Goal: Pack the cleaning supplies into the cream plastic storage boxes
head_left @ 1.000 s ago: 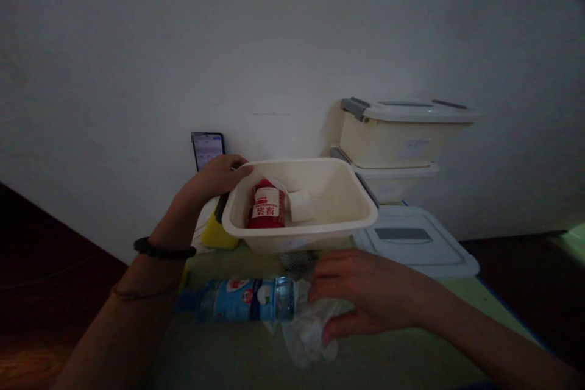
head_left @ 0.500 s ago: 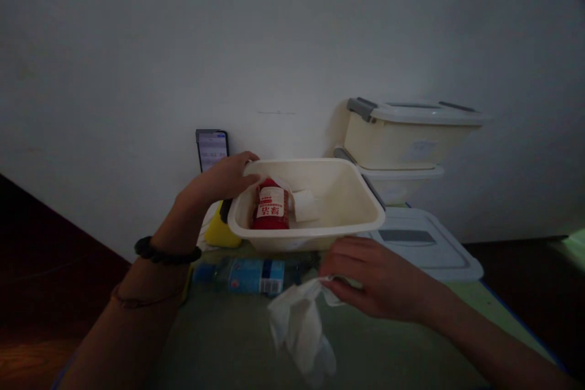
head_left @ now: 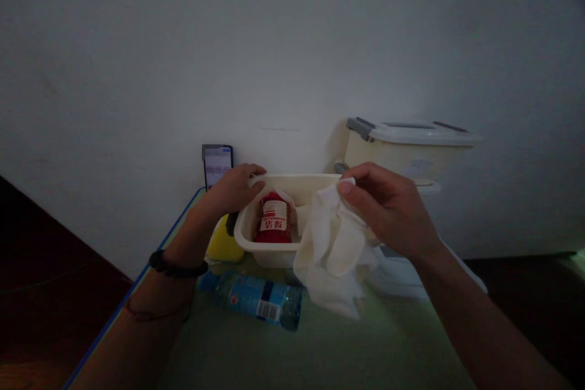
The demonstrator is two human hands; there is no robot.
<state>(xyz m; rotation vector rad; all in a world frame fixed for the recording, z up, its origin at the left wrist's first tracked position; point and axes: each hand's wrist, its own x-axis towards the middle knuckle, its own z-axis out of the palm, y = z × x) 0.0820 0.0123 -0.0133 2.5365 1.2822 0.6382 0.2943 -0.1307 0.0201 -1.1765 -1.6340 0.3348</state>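
White cloth (head_left: 336,237) hangs from the right hand (head_left: 390,210).

Chinese lbl (head_left: 274,216) on red pkg (head_left: 267,235), phone (head_left: 218,164) digits blurry.

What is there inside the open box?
In the box, a red container and something white show at left. White fabric in the right hand covers much of the right side; I cannot see beneath.

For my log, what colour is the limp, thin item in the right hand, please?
The limp, thin item is white, clearest in the head view.
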